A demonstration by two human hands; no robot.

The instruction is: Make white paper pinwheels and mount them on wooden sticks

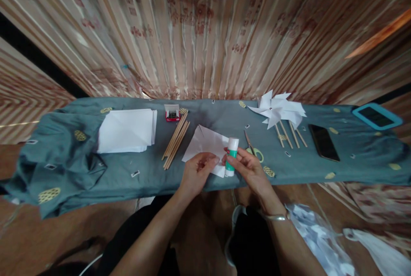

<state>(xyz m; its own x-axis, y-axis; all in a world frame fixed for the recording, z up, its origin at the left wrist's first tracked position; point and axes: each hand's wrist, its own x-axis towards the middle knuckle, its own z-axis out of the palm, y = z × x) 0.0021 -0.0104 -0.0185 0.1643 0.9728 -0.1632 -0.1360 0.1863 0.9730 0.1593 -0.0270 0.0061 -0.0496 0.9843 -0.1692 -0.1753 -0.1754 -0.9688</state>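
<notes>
My right hand (248, 167) is closed around a glue stick (231, 160), white with a green band, held upright over the paper's right side. My left hand (198, 172) has its thumb and fingers pinched on the near edge of a white paper sheet (208, 141), which has cut slits toward its middle. Scissors (253, 147) with yellow-green handles lie just beyond my right hand. To the left of the paper is a bundle of wooden sticks (175, 141).
A stack of white paper (128, 130) lies left; a small red box (172, 113) stands behind the sticks. Paper pinwheels (279, 111) on sticks, a black phone (323, 142) and a blue-framed tablet (377, 116) lie right. A bag of paper scraps (317, 237) sits on the floor.
</notes>
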